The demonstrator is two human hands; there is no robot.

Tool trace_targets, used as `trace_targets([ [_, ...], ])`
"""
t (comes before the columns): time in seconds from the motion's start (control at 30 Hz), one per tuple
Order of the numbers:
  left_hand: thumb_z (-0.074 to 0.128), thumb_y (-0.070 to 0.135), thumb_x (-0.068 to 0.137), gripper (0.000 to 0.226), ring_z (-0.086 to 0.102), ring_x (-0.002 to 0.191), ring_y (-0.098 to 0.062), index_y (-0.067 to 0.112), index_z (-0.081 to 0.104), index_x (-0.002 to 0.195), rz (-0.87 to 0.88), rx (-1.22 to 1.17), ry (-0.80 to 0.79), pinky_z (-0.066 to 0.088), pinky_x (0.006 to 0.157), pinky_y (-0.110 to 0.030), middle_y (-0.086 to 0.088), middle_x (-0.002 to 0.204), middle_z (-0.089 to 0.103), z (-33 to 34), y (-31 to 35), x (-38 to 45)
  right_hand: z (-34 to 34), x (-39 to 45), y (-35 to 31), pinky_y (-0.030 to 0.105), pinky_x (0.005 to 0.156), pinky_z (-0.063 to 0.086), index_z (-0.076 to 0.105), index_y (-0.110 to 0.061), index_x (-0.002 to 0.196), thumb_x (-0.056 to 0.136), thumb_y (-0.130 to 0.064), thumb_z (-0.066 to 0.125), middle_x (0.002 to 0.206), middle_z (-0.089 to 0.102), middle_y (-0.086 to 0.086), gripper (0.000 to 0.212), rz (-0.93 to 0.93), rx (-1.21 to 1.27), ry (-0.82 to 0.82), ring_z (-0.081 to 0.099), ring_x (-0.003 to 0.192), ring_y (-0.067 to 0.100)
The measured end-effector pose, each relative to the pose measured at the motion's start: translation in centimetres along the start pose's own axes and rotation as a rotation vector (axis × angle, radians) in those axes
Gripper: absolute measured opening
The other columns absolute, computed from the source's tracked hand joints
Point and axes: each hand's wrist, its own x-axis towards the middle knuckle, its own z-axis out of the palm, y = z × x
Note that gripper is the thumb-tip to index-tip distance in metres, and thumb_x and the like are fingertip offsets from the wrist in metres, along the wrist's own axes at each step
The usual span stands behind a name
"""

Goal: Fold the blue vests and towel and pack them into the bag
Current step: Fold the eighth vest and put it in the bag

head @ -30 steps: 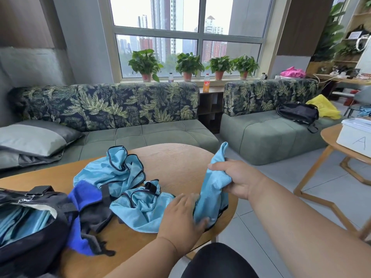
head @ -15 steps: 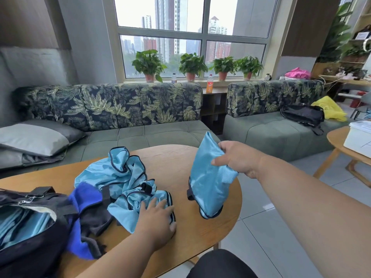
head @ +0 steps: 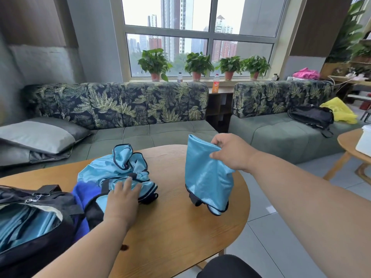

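We note the right hand (head: pixel 230 152) with fingers pinching a light-blue mesh vest (head: pixel 206 175) above the round wooden table (head: pixel 180 227), left hand (head: pixel 122 197) fingers flat on crumpled light-blue vests (head: pixel 118 169)

The vest (head: pixel 208 175) in the right hand (head: pixel 230 151) is thin cloth with a satin sheen and a fine mesh weave, edged in dark matt binding. The vests (head: pixel 120 169) heaped under the left hand (head: pixel 122 199) are the same shiny cloth with the same dark trim. The towel (head: pixel 80 193) beside them is deep blue, matt and fleecy. The bag (head: pixel 40 221) is black woven cloth, dull, with small bright metal zip pulls. The table (head: pixel 180 233) is wood with visible grain and a smooth, low-sheen finish. The sofa (head: pixel 140 133) has matt green cloth seats and a leaf-print cloth back. The floor (head: pixel 267 233) tiles are glossy.
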Motion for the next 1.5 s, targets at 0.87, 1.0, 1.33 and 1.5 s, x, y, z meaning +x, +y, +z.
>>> trace_targets([
  [0.87,0.065,0.047,0.084,0.072,0.044,0.135,-0.021,0.027,0.044,0.150,-0.079,-0.483,0.109,0.031,0.119,-0.035,0.005,0.144,0.052,-1.9,-4.6,-5.4,8.0,-1.4,-6.6,0.039,0.070,0.041,0.062,-0.028,0.097,0.088,-0.012,0.060,0.093,0.062,-0.005,0.019,-0.481,-0.437,0.096,0.058,0.089,0.028],
  [1.0,0.078,0.040,0.074,0.101,0.038,0.142,-0.024,0.033,0.028,0.162,0.059,-0.592,0.184,0.029,0.122,-0.037,0.002,0.157,0.037,-1.0,-3.0,-7.4,15.6,-8.5,-2.7,0.039,0.072,0.043,0.066,-0.025,0.106,0.089,-0.006,0.057,0.098,0.068,0.004,0.026,-0.621,-0.678,-0.206,0.064,0.089,0.033],
  [1.33,0.050,0.007,0.074,0.084,0.043,0.143,-0.021,0.047,0.050,0.149,0.291,-0.394,-0.053,0.034,0.122,-0.038,0.011,0.155,0.047,2.4,-1.5,-11.3,18.9,-13.5,2.4,0.031,0.111,0.035,0.041,-0.034,0.149,0.088,-0.025,0.065,0.136,0.050,-0.004,0.066,-0.364,-0.416,-0.289,0.046,0.127,0.019],
  [1.5,0.050,0.013,0.083,0.064,0.049,0.136,-0.016,0.042,0.064,0.138,0.326,-0.433,-0.125,0.036,0.120,-0.032,0.016,0.147,0.058,2.4,-1.1,-12.2,19.1,-14.6,4.2,0.031,0.119,0.031,0.046,-0.032,0.149,0.088,-0.039,0.061,0.147,0.043,-0.006,0.063,-0.217,-0.409,-0.299,0.040,0.140,0.020],
])
